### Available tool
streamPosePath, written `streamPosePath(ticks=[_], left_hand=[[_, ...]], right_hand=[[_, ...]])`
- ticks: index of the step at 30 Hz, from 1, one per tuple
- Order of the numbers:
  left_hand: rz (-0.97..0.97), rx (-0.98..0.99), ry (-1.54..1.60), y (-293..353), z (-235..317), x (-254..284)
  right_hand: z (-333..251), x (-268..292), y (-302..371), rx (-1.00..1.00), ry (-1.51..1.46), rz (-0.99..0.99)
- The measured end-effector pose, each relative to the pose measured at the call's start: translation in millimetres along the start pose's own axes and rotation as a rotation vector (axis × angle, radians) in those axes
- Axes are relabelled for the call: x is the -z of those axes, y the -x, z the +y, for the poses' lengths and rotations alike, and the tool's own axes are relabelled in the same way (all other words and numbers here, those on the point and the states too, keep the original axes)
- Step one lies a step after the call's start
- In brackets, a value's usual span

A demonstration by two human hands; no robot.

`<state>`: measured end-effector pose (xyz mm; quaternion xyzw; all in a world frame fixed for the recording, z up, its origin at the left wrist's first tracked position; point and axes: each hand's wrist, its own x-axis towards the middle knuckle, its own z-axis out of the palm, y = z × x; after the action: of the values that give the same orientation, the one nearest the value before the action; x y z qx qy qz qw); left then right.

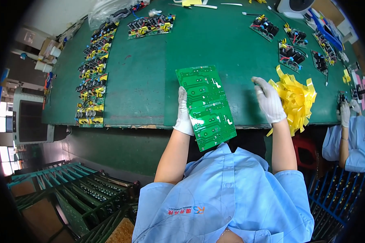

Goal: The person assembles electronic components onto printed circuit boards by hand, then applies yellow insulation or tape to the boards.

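Note:
My left hand (184,115), in a white glove, grips a green printed circuit board (207,106) by its left edge. The board is tilted over the table's front edge, its trace-covered face showing; some of my fingers are hidden behind it. My right hand (269,102), also gloved, is apart from the board on its right side. Its fingers are stretched out and I see nothing held in them. Just right of that hand, and partly behind it, sits a bunch of yellow tape strips (295,97) at the table edge.
Populated circuit boards (94,85) stand in a column at the left of the green table (142,81). Another board (151,26) lies at the back, and several more (291,56) lie at the back right. A co-worker's gloved hand (345,114) works at far right. Green racks (85,198) stand lower left.

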<state>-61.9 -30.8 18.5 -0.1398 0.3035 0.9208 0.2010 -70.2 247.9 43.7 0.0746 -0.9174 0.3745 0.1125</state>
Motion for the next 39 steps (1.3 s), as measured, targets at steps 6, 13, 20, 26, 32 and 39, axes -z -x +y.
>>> streamPosePath(ticks=[6,13,20,26,32,39], left_hand=[[0.091,-0.008,-0.049,4.9,1.1,-10.0],[0.109,-0.132,-0.049,-8.1,-7.3,4.9],[0.002,-0.086,0.004,-0.5,-4.0,-3.8],[0.093,-0.179,-0.053,-6.6,-5.1,6.7],[0.091,-0.139,-0.088,3.2,-1.3,-5.8],[-0.034,-0.196,-0.094,-2.0,0.3,13.1]], right_hand=[[15.4,16.5,39.6,-0.176,0.440,0.060],[38.7,-2.7,58.6,-0.223,0.535,-0.006],[44.0,-2.9,64.9,-0.203,0.516,0.004],[29.2,18.2,60.5,-0.253,0.309,0.037],[16.9,30.8,61.0,-0.218,0.279,0.191],[31.1,19.6,65.8,-0.194,0.495,-0.134]])
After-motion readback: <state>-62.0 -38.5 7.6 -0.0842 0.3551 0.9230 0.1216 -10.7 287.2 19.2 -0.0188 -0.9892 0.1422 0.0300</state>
